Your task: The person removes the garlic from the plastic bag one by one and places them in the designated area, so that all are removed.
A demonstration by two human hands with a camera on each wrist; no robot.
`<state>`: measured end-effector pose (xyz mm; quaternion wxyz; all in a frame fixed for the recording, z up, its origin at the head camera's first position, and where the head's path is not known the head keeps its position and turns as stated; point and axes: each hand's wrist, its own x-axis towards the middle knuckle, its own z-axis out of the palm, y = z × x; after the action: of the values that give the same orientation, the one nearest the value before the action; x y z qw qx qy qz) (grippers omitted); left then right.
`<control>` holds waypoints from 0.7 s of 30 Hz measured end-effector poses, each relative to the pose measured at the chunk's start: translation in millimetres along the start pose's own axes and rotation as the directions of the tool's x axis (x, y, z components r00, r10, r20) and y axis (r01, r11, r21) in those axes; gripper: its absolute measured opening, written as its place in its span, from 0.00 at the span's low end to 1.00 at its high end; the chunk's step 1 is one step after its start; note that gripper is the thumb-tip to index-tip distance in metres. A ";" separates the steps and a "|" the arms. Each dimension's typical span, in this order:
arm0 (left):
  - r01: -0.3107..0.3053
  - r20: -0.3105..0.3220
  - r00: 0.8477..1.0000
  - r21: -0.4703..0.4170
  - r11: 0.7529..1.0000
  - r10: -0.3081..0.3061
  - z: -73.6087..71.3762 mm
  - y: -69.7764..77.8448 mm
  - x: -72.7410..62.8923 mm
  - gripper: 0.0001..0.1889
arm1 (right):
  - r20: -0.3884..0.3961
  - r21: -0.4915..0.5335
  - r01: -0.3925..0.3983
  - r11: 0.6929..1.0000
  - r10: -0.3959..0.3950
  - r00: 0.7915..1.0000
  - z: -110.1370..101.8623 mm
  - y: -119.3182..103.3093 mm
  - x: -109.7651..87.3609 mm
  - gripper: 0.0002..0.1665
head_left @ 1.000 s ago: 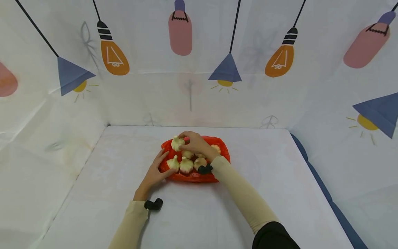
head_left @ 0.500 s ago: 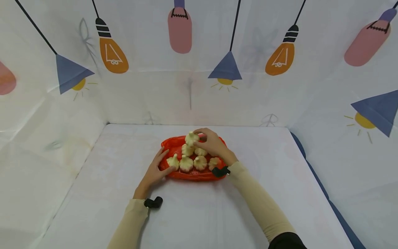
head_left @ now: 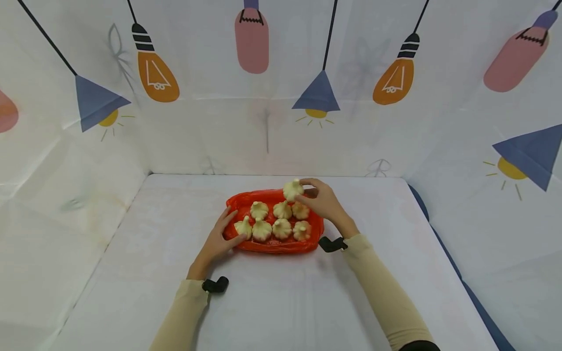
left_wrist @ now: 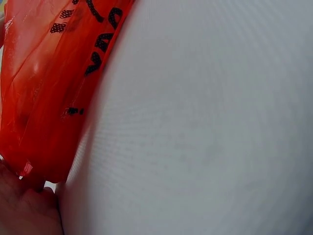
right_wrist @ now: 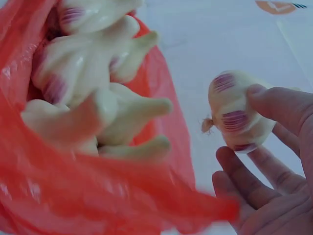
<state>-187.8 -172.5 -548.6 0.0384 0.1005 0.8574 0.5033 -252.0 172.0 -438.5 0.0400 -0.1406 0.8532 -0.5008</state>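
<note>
A red plastic bag (head_left: pixel 246 199) lies spread open like a shallow tray, with black print on its side in the left wrist view. Inside, several garlic bulbs (head_left: pixel 282 228) sit in two rows, stems up. My right hand (head_left: pixel 324 199) pinches one garlic bulb (right_wrist: pixel 239 111) between thumb and fingers. That bulb is over the bag's back right rim in the head view, with its root tuft showing in the right wrist view. At the bag's left end rests my left hand (head_left: pixel 218 240), fingers and thumb spread along the edge.
The bag is on a white table (head_left: pixel 272 302). Behind rises a white sheet (head_left: pixel 210 131) printed with lamps and bulbs. Blue cloth (head_left: pixel 456 258) runs along the right edge.
My right hand has carried the garlic bulb rightward, from the bag's back left to its back right, uncovering the bulbs beneath. My left hand has stayed at the left end.
</note>
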 end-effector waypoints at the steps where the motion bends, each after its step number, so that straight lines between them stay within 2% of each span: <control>1: 0.001 -0.001 1.000 -0.001 1.000 -0.001 -0.2 -0.2 0.1 0.45 | -0.010 0.010 0.008 1.000 -0.008 1.000 -2.6 0.4 -0.9 0.30; 7: 0.008 -0.002 1.000 -0.013 1.000 -0.008 -0.2 -0.1 0.5 0.46 | -0.074 0.012 0.062 0.998 -0.061 0.995 -18.0 7.1 -8.1 0.30; 21: 0.033 0.002 0.999 -0.024 0.999 -0.033 0.6 1.7 -0.4 0.47 | -0.172 -0.017 0.001 1.000 -0.004 0.985 -47.1 35.8 -25.5 0.32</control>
<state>-187.1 -171.2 -547.4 0.0486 0.0864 0.8528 0.5127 -244.6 235.3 -448.0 -0.0357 -0.0979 0.8574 -0.5040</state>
